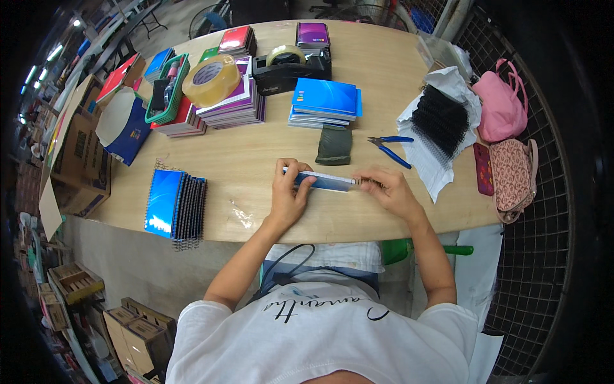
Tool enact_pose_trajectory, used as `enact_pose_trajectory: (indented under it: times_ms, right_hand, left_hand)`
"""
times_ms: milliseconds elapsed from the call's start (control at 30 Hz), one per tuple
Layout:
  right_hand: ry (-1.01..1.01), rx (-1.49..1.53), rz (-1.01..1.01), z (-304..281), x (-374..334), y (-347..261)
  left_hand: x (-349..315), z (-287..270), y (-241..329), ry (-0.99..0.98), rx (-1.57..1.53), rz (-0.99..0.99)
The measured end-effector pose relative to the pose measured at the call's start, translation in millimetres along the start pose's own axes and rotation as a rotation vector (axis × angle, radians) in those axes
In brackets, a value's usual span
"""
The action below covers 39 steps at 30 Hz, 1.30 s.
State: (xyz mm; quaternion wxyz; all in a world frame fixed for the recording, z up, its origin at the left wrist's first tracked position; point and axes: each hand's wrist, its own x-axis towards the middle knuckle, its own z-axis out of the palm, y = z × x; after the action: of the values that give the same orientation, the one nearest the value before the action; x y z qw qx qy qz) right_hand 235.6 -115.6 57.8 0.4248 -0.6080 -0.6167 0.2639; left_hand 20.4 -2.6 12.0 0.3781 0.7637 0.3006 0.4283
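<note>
Over the pale wooden counter (240, 157), the left hand (289, 195) has its grip clamped on a thin, blue-covered paper notebook (329, 182); the right hand (389, 192) meets its right end, grip blurred, closure unclear.

I'm standing in a bookbinding workshop: spiral notebooks (165, 201), black binding coils (441, 121) and a tape dispenser (275, 82) are sharing one table (377, 64).

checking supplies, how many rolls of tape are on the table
2 in view: a big roll right of the green basket and a smaller roll in the black dispenser. Others may be hidden.
</note>
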Motion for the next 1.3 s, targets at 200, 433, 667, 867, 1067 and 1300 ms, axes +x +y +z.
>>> enact_pose_trajectory:
  times_ms: [200, 433, 667, 867, 1067, 1300]
  right_hand:
    - [0.093, -0.308, -0.186, 10, 3, -4]
    - [0.057, -0.377, -0.155, 17, 10, -18]
    - [0.109, -0.495, -0.244, 20, 10, -15]
    - [0.093, -0.361, -0.118, 27, 6, -14]
    - [0.037, -0.412, -0.13, 8, 43, -16]
    - [-0.005, -0.683, -0.405, 19, 48, 22]
  left_hand:
    - [0, 2, -4, 0.009, -0.004, 0.014]
    - [-1, 2, -7, 0.031, 0.029, 0.093]
    - [-4, 4, -11, 0.045, -0.002, 0.066]
    - [-3, 7, -3, 0.075, 0.001, -0.007]
    - [-10, -12, -12, -0.022, 0.053, 0.094]
    - [-18, -14, 4, -0.023, 0.067, 0.067]
